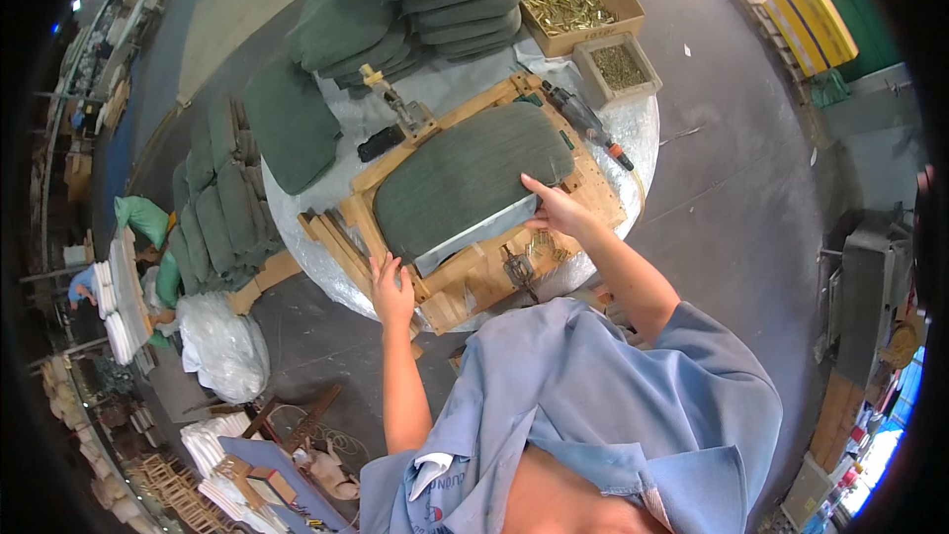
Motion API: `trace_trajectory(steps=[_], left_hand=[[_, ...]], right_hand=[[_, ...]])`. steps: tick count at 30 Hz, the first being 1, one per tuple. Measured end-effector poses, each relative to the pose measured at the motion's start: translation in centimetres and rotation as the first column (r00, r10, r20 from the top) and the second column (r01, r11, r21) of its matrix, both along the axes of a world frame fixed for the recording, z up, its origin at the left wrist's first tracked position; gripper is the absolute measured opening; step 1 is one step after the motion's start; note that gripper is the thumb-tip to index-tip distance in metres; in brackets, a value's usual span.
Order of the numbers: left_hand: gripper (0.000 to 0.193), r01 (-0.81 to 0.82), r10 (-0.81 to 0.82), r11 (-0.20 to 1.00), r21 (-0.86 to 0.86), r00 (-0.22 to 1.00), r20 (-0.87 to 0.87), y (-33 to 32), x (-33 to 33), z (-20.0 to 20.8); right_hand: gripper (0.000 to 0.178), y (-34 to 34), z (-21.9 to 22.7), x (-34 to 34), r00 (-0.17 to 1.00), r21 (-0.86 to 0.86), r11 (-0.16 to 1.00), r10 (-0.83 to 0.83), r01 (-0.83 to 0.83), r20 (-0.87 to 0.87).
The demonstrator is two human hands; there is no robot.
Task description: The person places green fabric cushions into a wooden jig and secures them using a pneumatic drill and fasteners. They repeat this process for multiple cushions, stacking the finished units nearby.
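Resting at the near edge of a green fabric-covered panel [460,173], the right hand [554,210] had its forefinger out on the top surface and its thumb lower down, parted across that edge; whether they pinched it could not be told. A pale strip [481,232] ran along the edge, from beside the right hand toward the left hand [392,292]. The left lay at the panel's near left corner, fingers extended and loosely parted, closed around nothing that showed; whether its tips met cloth or only the wooden frame [598,200] was unclear. The panel sat in this frame, just beyond both hands.

Nearer the body than the right hand, loose brass-coloured pieces [544,247] lay beside a metal clamp [521,269]. Beyond the right hand lay a power tool [583,119], and past it stood an open cardboard box [598,33] of brass-coloured pieces. Straight beyond the left hand, across the panel, were a second clamp [405,114] and a black object [380,144]; farther off rose a stack of green panels [460,5].
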State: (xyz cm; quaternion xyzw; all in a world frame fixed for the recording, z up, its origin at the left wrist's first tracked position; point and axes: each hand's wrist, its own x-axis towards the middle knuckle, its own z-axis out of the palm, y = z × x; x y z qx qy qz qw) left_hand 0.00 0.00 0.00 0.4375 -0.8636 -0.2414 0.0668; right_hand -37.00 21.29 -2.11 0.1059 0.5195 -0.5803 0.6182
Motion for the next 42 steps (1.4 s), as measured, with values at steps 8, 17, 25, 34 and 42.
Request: trace_trajectory(steps=[8,17,25,34,42], left_hand=[[0.044,0.128,-0.154,0.969,-0.210,0.982,-0.110,7.7,-17.1,3.7],[0.043,0.600,-0.588,0.781,-0.175,0.800,0.117,8.9,-40.2,5.6],[0.035,0.420,-0.423,0.858,-0.297,0.904,0.055,9.1,-38.8,5.9],[0.033,0.339,-0.348,0.899,-0.277,0.937,0.018,9.1,-41.5,4.6],[0.020,0.275,-0.314,0.889,-0.367,0.948,-0.050,9.8,-42.9,0.7]], right_hand=[[0.057,6.1,0.3,-1.7,0.947,-0.102,0.948,-0.287,0.303,0.146],[0.072,6.5,0.7,-2.9,0.970,-0.151,0.984,-0.127,0.096,-0.209],[0.055,-0.3,-2.9,-8.6,-0.339,0.373,0.928,0.346,-0.016,-0.875],[0.029,-5.7,-5.6,-15.5,-0.199,0.508,0.861,0.494,-0.023,-0.846],[0.026,-2.5,-3.3,-20.0,-0.191,0.303,0.919,0.259,-0.254,-0.947]])
